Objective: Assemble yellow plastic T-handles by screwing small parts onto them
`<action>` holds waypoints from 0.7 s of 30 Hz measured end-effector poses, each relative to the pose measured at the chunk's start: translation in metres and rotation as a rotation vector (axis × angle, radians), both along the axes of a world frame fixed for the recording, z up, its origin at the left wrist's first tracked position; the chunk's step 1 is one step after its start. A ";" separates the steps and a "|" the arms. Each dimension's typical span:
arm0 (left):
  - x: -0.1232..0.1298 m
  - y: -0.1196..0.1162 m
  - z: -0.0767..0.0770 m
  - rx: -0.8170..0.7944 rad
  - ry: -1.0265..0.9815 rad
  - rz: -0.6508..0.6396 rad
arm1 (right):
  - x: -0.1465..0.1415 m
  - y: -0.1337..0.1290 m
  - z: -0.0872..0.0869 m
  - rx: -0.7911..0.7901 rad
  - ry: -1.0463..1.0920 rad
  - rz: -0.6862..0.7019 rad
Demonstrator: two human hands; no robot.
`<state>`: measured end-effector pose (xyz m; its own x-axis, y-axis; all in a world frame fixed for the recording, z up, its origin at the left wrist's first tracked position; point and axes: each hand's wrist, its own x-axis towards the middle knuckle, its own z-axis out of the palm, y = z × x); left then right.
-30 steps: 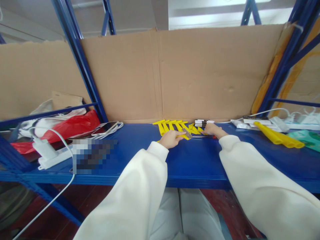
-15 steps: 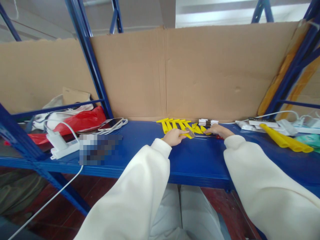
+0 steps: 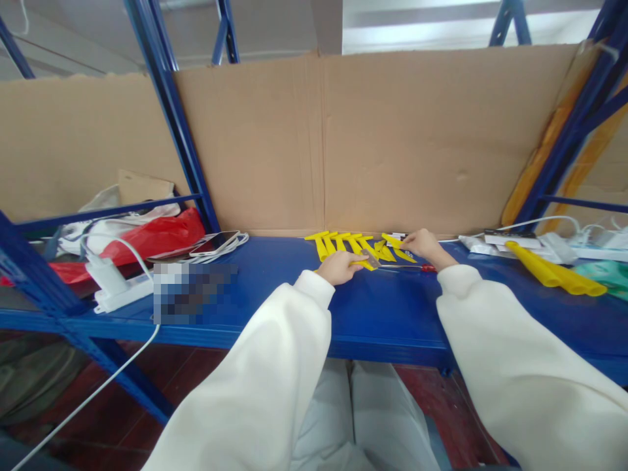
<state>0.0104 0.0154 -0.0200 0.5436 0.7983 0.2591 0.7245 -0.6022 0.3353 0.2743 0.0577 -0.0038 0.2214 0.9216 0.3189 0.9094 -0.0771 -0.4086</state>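
My left hand (image 3: 339,267) is closed around a yellow piece with a flat grey metal plate (image 3: 371,259) at its right end. My right hand (image 3: 422,244) pinches one end of a flat yellow strip (image 3: 392,241), raised at a slant over other small yellow pieces (image 3: 384,250). Below that hand, a screwdriver (image 3: 428,268) with a red handle lies on the blue shelf (image 3: 387,314), its thin shaft pointing left. Beyond my left hand, several yellow T-shaped pieces (image 3: 339,242) lie in a row. White bundled items behind the right fingers are mostly hidden.
Tall cardboard (image 3: 373,144) closes off the back. To the right are large yellow tubes (image 3: 554,268) and white packets. On the left sit a power strip (image 3: 125,294), a phone (image 3: 214,243) with a coiled white cable, and a red bag (image 3: 161,235). Blue posts stand at both sides.
My right hand has risen slightly from beside the screwdriver, and the yellow strip in its fingers is now lifted and visible. My left hand holds its piece in nearly the same place.
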 end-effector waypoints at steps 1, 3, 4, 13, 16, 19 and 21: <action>0.000 0.000 0.000 -0.001 0.003 0.002 | -0.003 -0.004 0.003 0.039 0.019 -0.013; 0.000 0.001 -0.001 -0.005 0.000 0.001 | -0.011 -0.012 0.008 0.165 0.086 -0.031; -0.001 0.001 -0.001 -0.007 -0.009 -0.003 | -0.015 -0.015 0.010 0.231 0.144 -0.024; -0.001 -0.003 0.002 -0.005 -0.039 0.040 | -0.039 -0.020 0.001 0.405 0.793 0.144; 0.000 -0.004 0.003 0.009 -0.026 0.036 | -0.040 -0.019 0.000 0.377 0.968 0.166; 0.000 -0.004 0.003 0.025 -0.016 0.027 | -0.042 -0.020 -0.001 0.335 1.147 0.211; 0.000 -0.003 0.003 0.026 -0.010 0.027 | -0.045 -0.021 -0.001 0.294 1.247 0.219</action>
<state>0.0108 0.0121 -0.0175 0.5193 0.8056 0.2852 0.7375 -0.5911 0.3268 0.2293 0.0364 -0.0052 0.3682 0.9071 0.2039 -0.1112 0.2607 -0.9590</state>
